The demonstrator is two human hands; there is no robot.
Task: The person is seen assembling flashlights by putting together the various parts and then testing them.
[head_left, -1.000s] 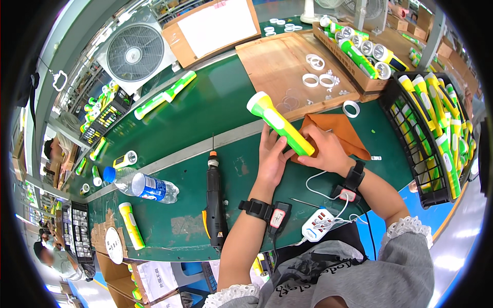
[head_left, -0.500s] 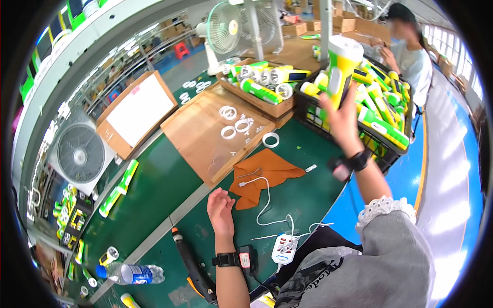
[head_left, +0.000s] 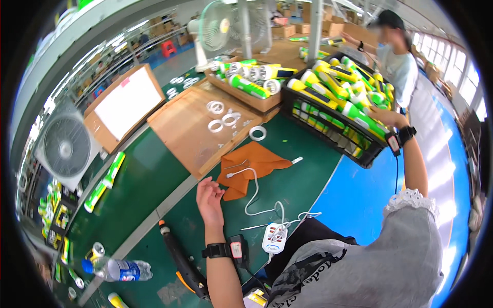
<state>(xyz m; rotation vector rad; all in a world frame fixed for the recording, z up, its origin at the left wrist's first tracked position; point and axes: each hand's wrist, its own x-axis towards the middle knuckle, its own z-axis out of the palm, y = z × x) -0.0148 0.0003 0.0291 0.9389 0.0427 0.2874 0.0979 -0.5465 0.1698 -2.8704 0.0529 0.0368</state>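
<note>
My right hand [head_left: 389,117] reaches over the near right side of a black crate [head_left: 328,132] heaped with yellow, green and white flashlights. Its fingers are at a green-and-white flashlight [head_left: 361,117] lying along the rim; their tips are partly hidden, so I cannot tell if they grip it. My left hand [head_left: 209,201] is open and holds nothing, fingers slightly bent, beside an orange cloth [head_left: 251,161]. A bent metal piece and the end of a white cable [head_left: 251,197] lie on that cloth. The cable runs near a white multi-port charger [head_left: 275,237].
White rings [head_left: 216,125] lie on a cardboard-covered board [head_left: 179,133]. Behind it stands a carton [head_left: 267,102] of flashlights. A black power screwdriver [head_left: 179,256] and a plastic bottle [head_left: 123,269] are at lower left. Fans stand at the back and left. Another person [head_left: 395,59] works beyond the crate.
My right hand has let go of the yellow-and-white flashlight it held up and moved right and down to the crate's near right edge. My left hand keeps its place by the cloth.
</note>
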